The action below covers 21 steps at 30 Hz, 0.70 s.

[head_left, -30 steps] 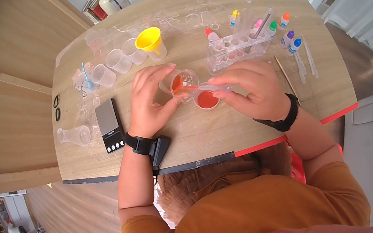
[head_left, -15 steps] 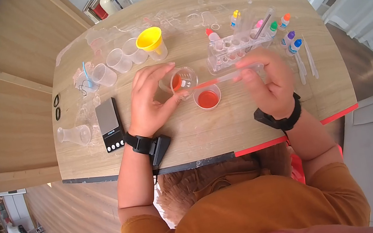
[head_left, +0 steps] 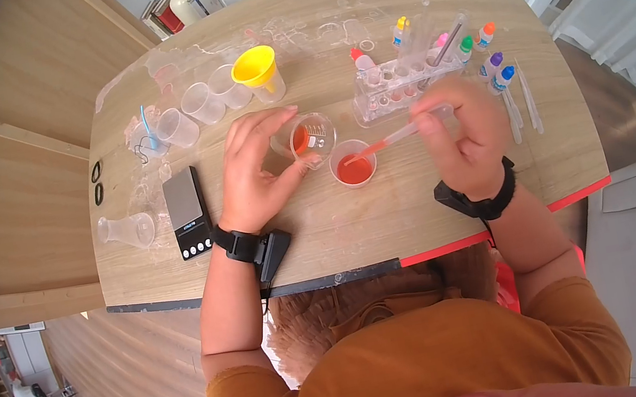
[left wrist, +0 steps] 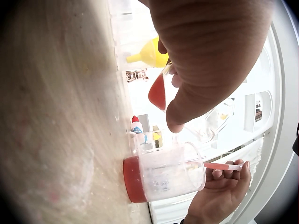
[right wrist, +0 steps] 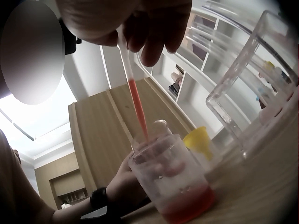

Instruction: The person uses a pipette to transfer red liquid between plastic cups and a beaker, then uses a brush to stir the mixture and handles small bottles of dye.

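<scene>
Left hand (head_left: 253, 176) grips beaker (head_left: 321, 134) tilted, likely pooling red liquid at side. Right hand (head_left: 463, 130) pinches pipette (head_left: 400, 135), tip down in plastic cup's (left wrist: 163, 172) mouth, perhaps containing drips. Cup upright on counter (head_left: 325, 235), handy beside beaker.

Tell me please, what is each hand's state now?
Left hand: closed, holding a clear container of red liquid.
Right hand: closed, pinching a dropper.
</scene>
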Each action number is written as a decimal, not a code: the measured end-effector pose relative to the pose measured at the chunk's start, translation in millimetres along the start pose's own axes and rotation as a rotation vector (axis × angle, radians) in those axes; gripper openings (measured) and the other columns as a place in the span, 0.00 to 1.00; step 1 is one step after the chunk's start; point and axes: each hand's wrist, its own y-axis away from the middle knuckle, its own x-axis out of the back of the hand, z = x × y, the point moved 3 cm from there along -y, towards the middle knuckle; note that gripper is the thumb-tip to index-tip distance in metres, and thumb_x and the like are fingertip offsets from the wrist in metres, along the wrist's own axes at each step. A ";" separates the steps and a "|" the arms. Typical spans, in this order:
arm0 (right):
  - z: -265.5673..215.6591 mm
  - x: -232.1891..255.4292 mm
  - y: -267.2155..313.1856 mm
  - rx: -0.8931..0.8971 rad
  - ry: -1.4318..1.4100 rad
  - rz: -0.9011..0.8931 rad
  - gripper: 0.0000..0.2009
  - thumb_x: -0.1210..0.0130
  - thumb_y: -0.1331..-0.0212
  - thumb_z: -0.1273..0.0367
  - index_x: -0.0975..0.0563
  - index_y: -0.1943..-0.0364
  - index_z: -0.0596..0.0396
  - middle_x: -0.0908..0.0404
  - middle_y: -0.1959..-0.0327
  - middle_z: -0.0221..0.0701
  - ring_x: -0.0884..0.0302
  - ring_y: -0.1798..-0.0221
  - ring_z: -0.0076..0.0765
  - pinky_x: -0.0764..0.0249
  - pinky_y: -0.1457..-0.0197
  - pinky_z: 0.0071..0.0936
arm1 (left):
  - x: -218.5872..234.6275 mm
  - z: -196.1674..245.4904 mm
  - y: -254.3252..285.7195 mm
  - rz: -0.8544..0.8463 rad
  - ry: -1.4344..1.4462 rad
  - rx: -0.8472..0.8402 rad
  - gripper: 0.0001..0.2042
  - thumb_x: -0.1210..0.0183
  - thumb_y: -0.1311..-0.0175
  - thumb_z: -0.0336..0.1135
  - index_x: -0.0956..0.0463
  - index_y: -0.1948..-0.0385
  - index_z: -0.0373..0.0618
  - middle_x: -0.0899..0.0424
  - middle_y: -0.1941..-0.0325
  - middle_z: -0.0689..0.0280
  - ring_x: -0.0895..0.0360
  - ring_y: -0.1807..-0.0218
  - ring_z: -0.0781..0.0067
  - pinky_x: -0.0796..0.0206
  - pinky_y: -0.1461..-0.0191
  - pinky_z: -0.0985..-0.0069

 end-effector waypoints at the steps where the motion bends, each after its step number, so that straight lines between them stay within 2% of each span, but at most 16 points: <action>1: -0.4 -0.7 -0.2 0.000 0.000 0.000 0.04 0.36 0.38 0.79 0.17 0.62 0.58 0.14 0.66 0.36 0.15 0.65 0.39 0.22 0.59 0.29 | 0.0 -0.1 0.1 -0.001 -0.001 -0.001 0.31 0.20 0.50 0.34 0.17 0.40 0.42 0.14 0.40 0.56 0.20 0.38 0.51 0.31 0.31 0.58; 17: 2.2 -6.0 1.7 -0.007 -0.022 -0.024 0.06 0.33 0.37 0.78 0.20 0.65 0.58 0.12 0.67 0.37 0.14 0.68 0.38 0.22 0.63 0.28 | -0.5 -0.3 0.3 0.005 -0.008 -0.008 0.31 0.19 0.50 0.35 0.17 0.41 0.41 0.13 0.40 0.57 0.19 0.38 0.52 0.30 0.31 0.58; 21: 3.4 -6.9 2.2 -0.022 -0.044 -0.040 0.05 0.33 0.35 0.77 0.20 0.65 0.58 0.12 0.67 0.37 0.15 0.68 0.38 0.22 0.63 0.28 | -0.7 0.4 0.0 0.013 0.004 -0.005 0.30 0.19 0.50 0.35 0.18 0.41 0.45 0.13 0.41 0.58 0.20 0.39 0.51 0.29 0.32 0.58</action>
